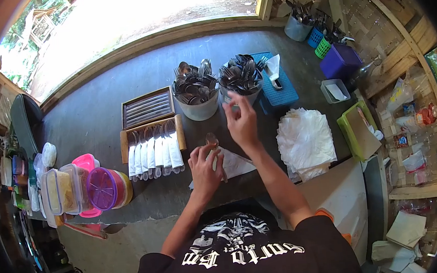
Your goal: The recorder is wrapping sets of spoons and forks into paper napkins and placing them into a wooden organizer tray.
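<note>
My left hand (207, 170) rests its fingers on a metal spoon (211, 138), whose bowl points away from me; it lies over a folded white paper napkin (236, 162) near the table's front edge. Above and to the right, my right hand (241, 121) is raised before the right-hand tub of forks and spoons (240, 75), thumb and forefinger bent close together; whether something thin is between them cannot be told. A second plastic tub of cutlery (198, 109) stands to its left. Left of my hands, napkin-wrapped cutlery (150, 153) lies in a row in a wooden tray (180, 132).
A stack of white napkins (305, 141) lies right of my hands. Behind it is a blue lidded box (282, 89). Lidded food containers (70, 188) stand at the left edge, a slatted wooden tray (147, 108) behind the rolls, and a green basket (356, 131) at the right.
</note>
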